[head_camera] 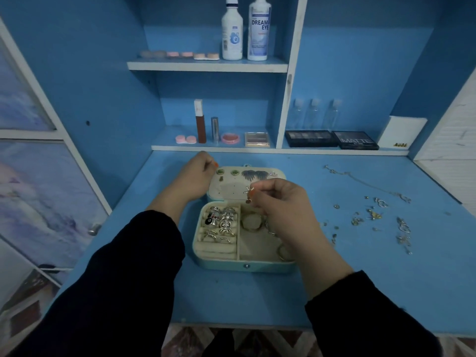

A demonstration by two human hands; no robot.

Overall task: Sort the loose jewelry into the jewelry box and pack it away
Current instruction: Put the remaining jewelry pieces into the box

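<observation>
Centrally, the right hand pinches a small earring between thumb and fingertips, just above the near edge of the lid of the open jewelry box. The left hand sits at the lid's far left corner with its fingers curled; I cannot tell whether it grips the lid or only rests beside it. The lid lies back flat, with several earrings pinned along its far edge. In the base, rings fill the left-hand rolls and gold hoops lie in the right compartment. The box stands on the blue worktop. To its right, loose jewelry is scattered, with a thin chain beyond it. Shelves behind carry two white bottles and dark palettes.
</observation>
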